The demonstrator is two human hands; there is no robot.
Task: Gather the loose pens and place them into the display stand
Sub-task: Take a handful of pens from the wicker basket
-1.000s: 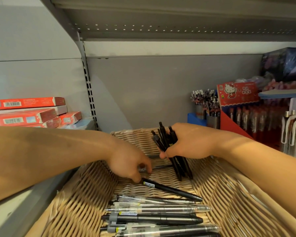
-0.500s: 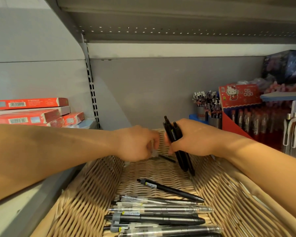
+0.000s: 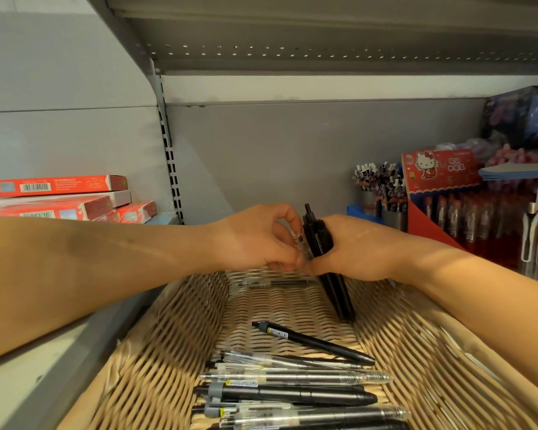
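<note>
Both hands meet above the far end of a woven basket point(image 3: 180, 330) that sits on a grey shelf. The right hand point(image 3: 359, 249) has its fingers curled around a bundle of black pens point(image 3: 319, 240), held steeply, with the clicker ends poking up above the hand and the tips pointing down toward the basket floor. The left hand point(image 3: 255, 240) is pressed against that bundle from the left, its fingers narrowed in a pinch on a clear pen point(image 3: 302, 245) laid against the black ones.

On the basket floor, directly below the hands, one thin pen point(image 3: 274, 283) lies crosswise near the far wall. Closer to the camera, a single black pen point(image 3: 312, 342) lies at a slant. Nearest the camera, a row of loose pens point(image 3: 292, 394), some clear and some black, lies side by side across the basket.

To the right of the basket stands a red display stand point(image 3: 441, 175) with a cartoon cat on its header card and rows of pens below it. Left of the basket, red boxes point(image 3: 59, 197) are stacked on the neighbouring shelf.
</note>
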